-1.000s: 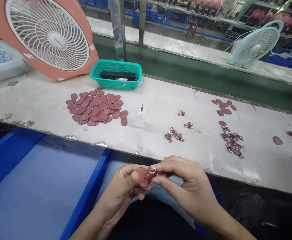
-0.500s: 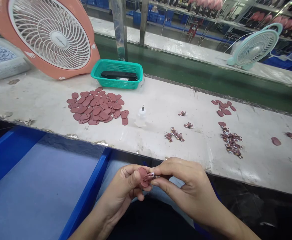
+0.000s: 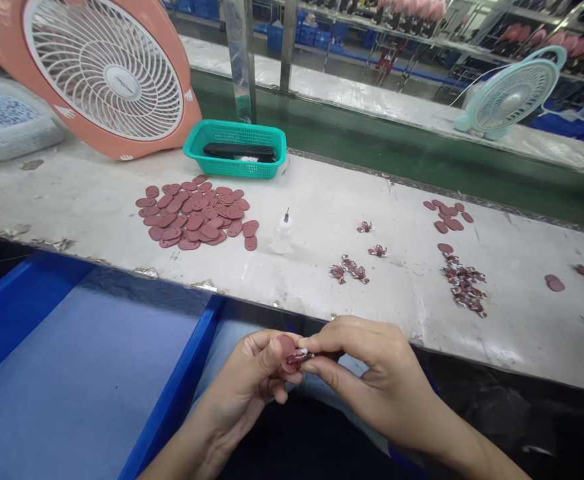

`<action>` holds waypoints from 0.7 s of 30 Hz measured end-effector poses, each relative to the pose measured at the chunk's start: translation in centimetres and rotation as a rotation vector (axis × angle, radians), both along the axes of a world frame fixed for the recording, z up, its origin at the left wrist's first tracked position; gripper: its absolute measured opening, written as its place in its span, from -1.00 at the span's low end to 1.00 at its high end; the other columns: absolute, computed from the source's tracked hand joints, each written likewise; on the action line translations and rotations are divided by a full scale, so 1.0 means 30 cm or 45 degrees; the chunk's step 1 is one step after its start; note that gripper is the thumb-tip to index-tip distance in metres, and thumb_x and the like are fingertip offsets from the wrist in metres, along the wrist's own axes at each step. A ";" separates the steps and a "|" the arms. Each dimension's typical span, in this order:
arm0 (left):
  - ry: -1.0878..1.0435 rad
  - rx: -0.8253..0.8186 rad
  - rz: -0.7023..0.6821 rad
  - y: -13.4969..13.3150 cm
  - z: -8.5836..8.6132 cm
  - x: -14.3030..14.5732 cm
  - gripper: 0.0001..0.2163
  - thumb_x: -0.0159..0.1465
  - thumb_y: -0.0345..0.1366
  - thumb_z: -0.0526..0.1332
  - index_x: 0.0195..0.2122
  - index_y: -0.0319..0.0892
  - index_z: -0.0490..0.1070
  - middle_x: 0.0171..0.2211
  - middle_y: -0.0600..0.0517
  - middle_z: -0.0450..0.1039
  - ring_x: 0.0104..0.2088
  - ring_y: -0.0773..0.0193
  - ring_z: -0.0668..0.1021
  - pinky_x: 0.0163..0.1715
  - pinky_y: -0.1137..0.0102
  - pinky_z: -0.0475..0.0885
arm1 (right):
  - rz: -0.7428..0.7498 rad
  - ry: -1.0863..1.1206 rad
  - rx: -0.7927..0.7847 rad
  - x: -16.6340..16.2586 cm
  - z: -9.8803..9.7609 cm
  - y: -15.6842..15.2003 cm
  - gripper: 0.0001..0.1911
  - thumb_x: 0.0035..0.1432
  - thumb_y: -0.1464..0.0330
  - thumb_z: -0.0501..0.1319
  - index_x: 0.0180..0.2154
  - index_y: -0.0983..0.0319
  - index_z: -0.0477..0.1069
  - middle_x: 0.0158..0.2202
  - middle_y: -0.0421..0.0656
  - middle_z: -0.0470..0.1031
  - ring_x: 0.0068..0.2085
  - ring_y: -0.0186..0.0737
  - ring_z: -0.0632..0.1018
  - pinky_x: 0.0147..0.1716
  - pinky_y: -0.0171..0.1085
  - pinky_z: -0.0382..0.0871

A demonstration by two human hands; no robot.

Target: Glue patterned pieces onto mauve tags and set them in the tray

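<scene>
Below the table's front edge, my left hand (image 3: 252, 370) pinches a reddish-brown oval disc (image 3: 287, 347) between thumb and fingers. My right hand (image 3: 372, 370) grips a small figurine (image 3: 299, 357), brown with white bits, and presses it against the disc's face. The fingertips hide part of both pieces. On the table, a heap of similar oval discs (image 3: 195, 217) lies at left, some with small holes. A clear bottle with a needle tip (image 3: 283, 233) stands upright beside it. Several loose small figurines (image 3: 349, 269) lie to the right, with a denser pile of figurines (image 3: 465, 287) beyond.
A green basket (image 3: 237, 167) with dark items stands at the back, beside a large orange fan (image 3: 117, 80). Further right are more discs (image 3: 449, 217) and a lone disc (image 3: 555, 283). A blue-edged bin (image 3: 177, 387) sits at lower left. A mint fan (image 3: 512, 100) stands across the green strip.
Both hands stay almost in place, still holding the disc and the figurine together. The figurine is tilted slightly differently against the disc. The view has shifted a little.
</scene>
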State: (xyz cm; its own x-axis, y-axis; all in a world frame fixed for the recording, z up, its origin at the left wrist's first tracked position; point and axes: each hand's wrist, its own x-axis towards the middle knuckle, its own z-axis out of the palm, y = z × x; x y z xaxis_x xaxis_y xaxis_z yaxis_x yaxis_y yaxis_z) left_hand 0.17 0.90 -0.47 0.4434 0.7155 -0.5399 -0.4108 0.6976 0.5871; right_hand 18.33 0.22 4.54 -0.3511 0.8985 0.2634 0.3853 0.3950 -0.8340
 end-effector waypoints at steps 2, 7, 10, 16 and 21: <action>0.011 -0.006 0.011 -0.001 0.004 0.001 -0.61 -0.05 0.04 0.50 -0.46 -0.23 0.63 -0.59 0.03 0.43 -0.57 0.41 0.44 -0.68 0.62 0.28 | 0.006 -0.038 0.027 0.000 0.002 -0.001 -0.83 0.23 0.49 0.29 -0.15 0.14 0.50 -0.35 -0.24 0.61 -0.36 -0.33 0.60 -0.33 -0.36 0.49; 0.012 -0.018 0.041 -0.006 0.013 0.006 -0.62 -0.10 0.02 0.52 -0.52 -0.23 0.60 -0.63 0.06 0.39 -0.60 0.43 0.40 -0.70 0.62 0.25 | 0.032 -0.089 0.090 -0.001 0.007 -0.002 -0.81 0.25 0.49 0.26 -0.13 0.13 0.48 -0.33 -0.22 0.61 -0.35 -0.32 0.61 -0.32 -0.34 0.51; 0.001 -0.013 0.041 -0.011 0.020 0.005 -0.64 -0.08 0.00 0.53 -0.51 -0.22 0.61 -0.62 0.07 0.40 -0.59 0.44 0.39 -0.68 0.62 0.26 | 0.043 -0.090 0.128 0.000 0.011 -0.005 -0.81 0.24 0.52 0.26 -0.14 0.16 0.47 -0.33 -0.21 0.60 -0.34 -0.33 0.60 -0.32 -0.36 0.50; 0.001 0.000 0.026 -0.021 0.029 0.001 -0.64 -0.10 0.00 0.53 -0.46 -0.20 0.62 -0.63 0.08 0.41 -0.59 0.43 0.41 -0.64 0.61 0.29 | 0.083 -0.093 0.170 0.008 0.008 -0.024 -0.77 0.23 0.54 0.26 -0.10 0.18 0.43 -0.29 -0.19 0.60 -0.31 -0.32 0.59 -0.30 -0.35 0.51; 0.011 0.004 0.007 -0.022 0.032 0.006 -0.61 -0.13 0.02 0.54 -0.47 -0.21 0.61 -0.62 0.06 0.44 -0.58 0.41 0.44 -0.64 0.60 0.30 | 0.118 -0.118 0.183 0.017 0.012 -0.032 -0.76 0.24 0.55 0.24 -0.07 0.20 0.43 -0.27 -0.17 0.60 -0.29 -0.31 0.60 -0.29 -0.35 0.52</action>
